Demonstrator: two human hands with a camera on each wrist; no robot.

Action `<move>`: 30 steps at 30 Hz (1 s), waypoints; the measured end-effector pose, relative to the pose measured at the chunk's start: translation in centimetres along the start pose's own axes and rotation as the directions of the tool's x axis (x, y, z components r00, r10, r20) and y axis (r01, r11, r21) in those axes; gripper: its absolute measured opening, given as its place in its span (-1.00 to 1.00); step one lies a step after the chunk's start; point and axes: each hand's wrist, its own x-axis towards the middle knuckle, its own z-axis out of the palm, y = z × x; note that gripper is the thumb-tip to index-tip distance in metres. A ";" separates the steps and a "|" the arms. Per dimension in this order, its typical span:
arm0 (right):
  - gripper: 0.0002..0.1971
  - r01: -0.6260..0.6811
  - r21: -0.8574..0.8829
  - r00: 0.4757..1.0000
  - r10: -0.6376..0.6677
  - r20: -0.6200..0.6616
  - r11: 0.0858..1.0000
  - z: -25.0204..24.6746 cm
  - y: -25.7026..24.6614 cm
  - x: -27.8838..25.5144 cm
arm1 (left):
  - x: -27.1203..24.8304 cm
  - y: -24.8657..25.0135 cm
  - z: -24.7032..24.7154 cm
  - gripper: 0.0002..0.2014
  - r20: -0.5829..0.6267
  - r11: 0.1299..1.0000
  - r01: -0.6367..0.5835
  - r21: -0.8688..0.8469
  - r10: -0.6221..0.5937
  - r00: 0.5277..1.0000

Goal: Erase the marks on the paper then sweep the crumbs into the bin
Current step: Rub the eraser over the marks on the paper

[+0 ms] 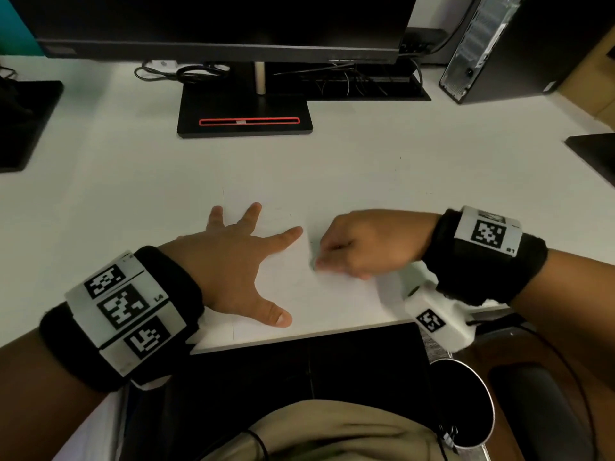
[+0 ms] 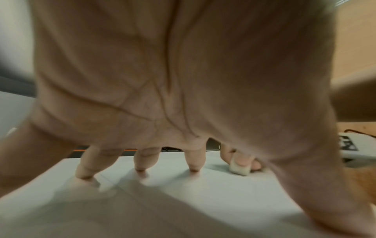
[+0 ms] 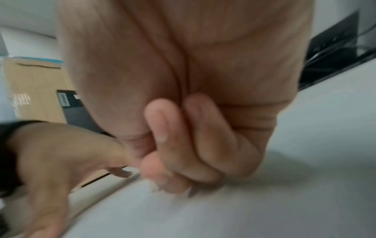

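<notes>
A white sheet of paper (image 1: 309,294) lies near the desk's front edge, with faint pencil marks on it. My left hand (image 1: 239,261) presses flat on the sheet's left part, fingers spread (image 2: 140,161). My right hand (image 1: 359,247) sits just to its right, fingers curled, pinching a small white eraser (image 2: 239,169) down onto the paper. In the right wrist view the eraser is almost hidden under my curled fingers (image 3: 162,161). A round metal bin (image 1: 466,400) with a dark inside stands on the floor below the desk's front edge, at the lower right.
A monitor on a black stand (image 1: 244,118) rises at the back of the white desk (image 1: 133,168). A computer tower (image 1: 492,48) stands back right, with cables behind the stand. Dark objects lie at the left and right edges. A chair arm (image 1: 539,410) is beside the bin.
</notes>
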 end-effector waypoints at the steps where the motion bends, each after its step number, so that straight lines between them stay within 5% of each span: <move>1: -0.51 -0.004 -0.009 0.999 0.004 -0.041 1.000 -0.1 0.2 0.0 | 0.0 0.1 0.0 0.21 0.002 1.000 0.000 0.000 0.000 1.000; 6: -0.51 0.060 -0.034 0.997 -0.058 0.046 0.998 1.5 0.2 -1.3 | 0.0 0.2 -0.1 0.22 0.001 1.000 0.003 0.005 -0.003 1.000; 10: -0.51 0.039 -0.022 0.995 -0.041 -0.089 0.999 1.1 1.3 -1.6 | -0.1 0.2 -0.1 0.21 0.004 1.000 0.002 -0.006 -0.002 1.000; 30: -0.51 0.031 0.009 0.997 -0.031 -0.071 0.999 2.7 -0.3 -2.0 | -0.2 0.6 -0.3 0.21 0.022 1.000 0.019 -0.023 -0.019 1.000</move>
